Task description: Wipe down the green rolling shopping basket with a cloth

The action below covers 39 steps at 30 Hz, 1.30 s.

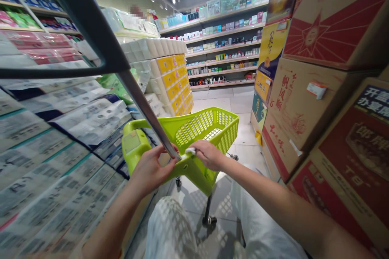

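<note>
A lime-green plastic shopping cart (197,176) with perforated basket walls stands in front of me. Its metal handle pole (146,111) rises from the rim up to a dark handle (88,12) at upper left. My left hand (154,170) is closed around the foot of that pole, with the thumb and fingers on either side. My right hand (208,153) pinches a small white cloth or tissue (191,151) against the cart's rim, just right of the pole. Part of the cloth is hidden by the fingers.
Stacked packs of paper goods (60,149) line the left side, beside a block of yellow-white tissue packs (173,81). Cardboard cartons (304,101) are piled close on the right. Shelves of small boxes and bottles (225,44) stand at the back. Cart wheels (209,221) rest on the tiled floor.
</note>
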{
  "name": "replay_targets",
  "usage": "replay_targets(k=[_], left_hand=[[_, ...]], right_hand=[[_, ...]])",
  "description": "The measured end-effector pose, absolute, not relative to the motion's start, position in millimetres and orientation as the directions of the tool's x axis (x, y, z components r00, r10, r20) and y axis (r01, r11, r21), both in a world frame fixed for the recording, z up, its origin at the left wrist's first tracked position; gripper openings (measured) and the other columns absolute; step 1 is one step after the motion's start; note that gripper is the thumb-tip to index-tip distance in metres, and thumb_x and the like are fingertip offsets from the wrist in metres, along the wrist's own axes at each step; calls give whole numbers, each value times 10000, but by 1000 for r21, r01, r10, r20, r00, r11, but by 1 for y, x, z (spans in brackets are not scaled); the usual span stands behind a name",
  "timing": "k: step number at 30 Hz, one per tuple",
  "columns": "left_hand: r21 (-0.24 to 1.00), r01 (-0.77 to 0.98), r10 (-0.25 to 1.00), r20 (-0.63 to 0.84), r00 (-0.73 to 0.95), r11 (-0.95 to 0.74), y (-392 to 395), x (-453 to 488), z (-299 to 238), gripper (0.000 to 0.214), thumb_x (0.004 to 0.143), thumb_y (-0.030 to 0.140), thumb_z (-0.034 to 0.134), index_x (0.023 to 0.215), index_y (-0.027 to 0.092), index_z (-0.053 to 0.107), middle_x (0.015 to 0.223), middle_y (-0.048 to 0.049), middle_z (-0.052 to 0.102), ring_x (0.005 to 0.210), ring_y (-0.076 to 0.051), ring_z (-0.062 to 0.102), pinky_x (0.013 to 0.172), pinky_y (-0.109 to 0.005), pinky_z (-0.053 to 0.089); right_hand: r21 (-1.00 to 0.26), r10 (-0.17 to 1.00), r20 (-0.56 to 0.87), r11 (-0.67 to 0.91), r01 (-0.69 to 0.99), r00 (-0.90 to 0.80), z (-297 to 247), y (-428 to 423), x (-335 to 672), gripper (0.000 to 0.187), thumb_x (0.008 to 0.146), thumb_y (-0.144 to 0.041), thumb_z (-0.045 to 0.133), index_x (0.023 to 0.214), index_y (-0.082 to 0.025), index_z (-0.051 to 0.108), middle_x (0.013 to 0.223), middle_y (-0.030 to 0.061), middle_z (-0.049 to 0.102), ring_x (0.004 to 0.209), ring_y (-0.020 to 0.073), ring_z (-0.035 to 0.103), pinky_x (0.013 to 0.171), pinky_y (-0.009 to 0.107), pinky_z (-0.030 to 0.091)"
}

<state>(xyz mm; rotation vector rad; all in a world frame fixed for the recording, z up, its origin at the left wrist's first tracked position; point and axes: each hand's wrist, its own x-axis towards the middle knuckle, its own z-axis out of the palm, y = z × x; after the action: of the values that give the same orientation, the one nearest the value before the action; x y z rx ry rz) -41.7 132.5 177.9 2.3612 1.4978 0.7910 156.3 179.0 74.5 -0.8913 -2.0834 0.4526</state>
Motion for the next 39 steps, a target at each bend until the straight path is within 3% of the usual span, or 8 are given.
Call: replay_targets(k=[5,13,20,24,28,34,37,39], left_hand=[[478,764,895,328,302,-433,137,-44,171,241,706,424,591,813,226,679,844,-15,737,868,-220,683,842,-324,526],[271,909,941,216,262,-316,135,-44,169,245,710,494,618,821,302,722,1078,20,725,925,-234,684,753,-292,517],[158,959,967,130,218,-237,133,-35,177,333,738,576,562,799,318,764,874,-14,761,781,-232,697,580,-247,461],[100,965,964,138,229,-243,131,-33,178,340,750,580,541,807,329,764,747,-15,751,688,-213,689,503,-225,402],[69,967,960,154,234,-246,129,-33,176,335,761,571,543,803,321,762,798,-22,757,729,-225,694,551,-238,434],[173,934,939,208,274,-311,129,-35,174,254,768,522,574,830,334,733,1084,22,723,886,-258,695,699,-312,500],[159,935,940,178,290,-319,128,-38,175,268,761,521,576,848,316,726,1078,6,726,904,-268,691,724,-324,505],[135,942,947,144,288,-307,128,-39,176,286,754,524,577,874,312,727,1016,-7,742,889,-263,692,716,-310,503]], right_hand=[[-543,821,439,566,620,-364,74,187,160,201,873,-146,419,775,-176,592,761,33,588,749,175,506,746,287,386],[-463,651,562,759,458,-511,90,162,130,197,911,-186,415,965,-184,605,944,63,644,885,189,546,864,321,378],[-415,681,521,729,544,-515,92,163,139,211,933,-236,434,1032,-196,615,1063,75,644,1033,211,526,985,404,279],[-373,700,484,708,600,-525,92,170,147,222,952,-267,426,1039,-207,621,1062,57,633,1016,197,521,992,415,259],[-398,783,437,610,685,-443,89,176,152,237,948,-250,417,909,-193,643,927,38,624,922,184,520,931,382,308],[-396,688,581,706,587,-435,85,154,127,241,908,-200,448,1104,-177,587,988,69,625,933,200,516,891,337,362],[-384,650,603,745,546,-463,74,161,140,229,902,-189,438,1076,-186,586,983,63,621,927,199,516,878,329,376],[-407,693,574,704,582,-437,63,173,160,212,902,-179,424,1023,-180,598,946,63,619,891,201,517,848,330,385]])
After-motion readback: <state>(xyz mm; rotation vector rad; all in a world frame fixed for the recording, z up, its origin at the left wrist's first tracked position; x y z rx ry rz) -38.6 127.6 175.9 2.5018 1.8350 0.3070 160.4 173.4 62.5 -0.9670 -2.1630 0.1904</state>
